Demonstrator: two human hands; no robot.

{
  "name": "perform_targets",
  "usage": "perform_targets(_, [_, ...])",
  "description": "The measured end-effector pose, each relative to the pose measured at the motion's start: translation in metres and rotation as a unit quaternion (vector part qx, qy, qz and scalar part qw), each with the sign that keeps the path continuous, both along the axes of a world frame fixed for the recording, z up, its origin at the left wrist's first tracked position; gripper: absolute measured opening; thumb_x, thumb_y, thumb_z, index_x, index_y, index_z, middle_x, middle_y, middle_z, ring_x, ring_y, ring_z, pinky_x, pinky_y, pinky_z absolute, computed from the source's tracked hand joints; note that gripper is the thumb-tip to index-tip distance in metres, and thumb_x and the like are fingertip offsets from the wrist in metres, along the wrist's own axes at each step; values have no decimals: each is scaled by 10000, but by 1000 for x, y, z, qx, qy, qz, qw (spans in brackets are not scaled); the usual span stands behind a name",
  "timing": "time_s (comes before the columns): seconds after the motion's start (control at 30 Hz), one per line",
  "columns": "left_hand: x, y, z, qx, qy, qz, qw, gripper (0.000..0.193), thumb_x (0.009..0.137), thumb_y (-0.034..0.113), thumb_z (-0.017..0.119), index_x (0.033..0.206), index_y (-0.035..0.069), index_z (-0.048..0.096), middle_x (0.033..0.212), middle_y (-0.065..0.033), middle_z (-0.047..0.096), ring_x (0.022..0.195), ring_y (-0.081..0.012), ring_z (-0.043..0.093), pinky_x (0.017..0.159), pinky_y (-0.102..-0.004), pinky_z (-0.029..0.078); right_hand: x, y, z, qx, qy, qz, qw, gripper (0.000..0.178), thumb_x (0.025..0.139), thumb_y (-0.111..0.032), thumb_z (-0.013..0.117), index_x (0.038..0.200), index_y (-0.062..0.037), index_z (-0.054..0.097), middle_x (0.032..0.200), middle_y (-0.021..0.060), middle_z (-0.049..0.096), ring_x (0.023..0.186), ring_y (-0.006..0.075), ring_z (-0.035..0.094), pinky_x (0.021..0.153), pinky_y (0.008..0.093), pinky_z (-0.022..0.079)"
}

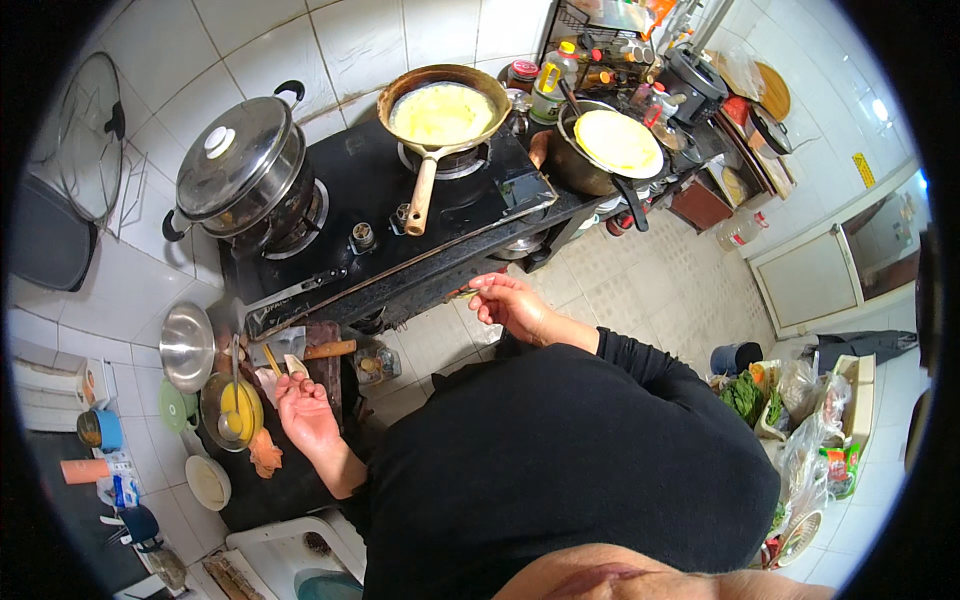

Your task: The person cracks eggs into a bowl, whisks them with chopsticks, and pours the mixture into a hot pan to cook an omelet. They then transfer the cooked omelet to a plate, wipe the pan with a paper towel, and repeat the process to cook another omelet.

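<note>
While the head view sets the left hand [308,412] half curled just beside the bowl of yellow batter [213,397], near the left edge of the black counter [285,490], I cannot tell whether it pinches the thin yellow stick [270,358] by its fingertips. The right hand [514,306], near the stove's [345,198] front edge, has thumb and fingers drawn close around a narrow strip [463,294] (too small to name), its hold unclear. The bowl seems weighty and prone to slosh: grasp 2 opposite sides of its rim. The ladle [231,424] looks stiff; take its handle.
</note>
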State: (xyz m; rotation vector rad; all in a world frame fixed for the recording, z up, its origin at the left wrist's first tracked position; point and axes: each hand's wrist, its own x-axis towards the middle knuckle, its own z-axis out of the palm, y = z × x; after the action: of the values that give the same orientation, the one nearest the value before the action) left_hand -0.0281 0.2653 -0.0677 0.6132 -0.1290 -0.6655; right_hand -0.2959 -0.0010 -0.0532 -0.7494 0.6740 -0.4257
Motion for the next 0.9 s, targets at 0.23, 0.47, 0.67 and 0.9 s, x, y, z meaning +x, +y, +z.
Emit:
perform_targets(0.23, [-8,-4,8,2,28,19,999,265,828,46,555,1090,14,573,979,-121,597,791,-188,515,718,-313,420,-3,-5,-7,-31,-5,-31,999,205,928,-123,525,1105,-34,581,828,77,644,640,148,582,622,275,476])
perform_targets(0.47, [-16,-3,3,5,27,22,999,211,862,65,537,1053,51,625,937,-130,655,746,-189,590,673,-315,477,2,7,-12,9,-7,-19,1000,226,920,-134,537,1115,-23,563,843,98,627,636,168,549,608,273,460])
perform_targets(0.67, [-24,3,-2,12,63,45,997,136,860,41,521,977,57,591,873,-124,642,669,-182,585,618,-307,483,0,7,-9,5,1,-9,1000,215,912,-170,564,1091,-51,559,832,71,629,639,152,565,598,271,469])
perform_targets(0.9, [-30,21,-5,3,57,73,996,137,865,58,527,987,63,590,863,-117,643,678,-189,588,623,-319,484,23,12,-6,-14,32,50,998,225,921,-169,545,1104,-39,566,841,85,629,646,159,560,604,268,468])
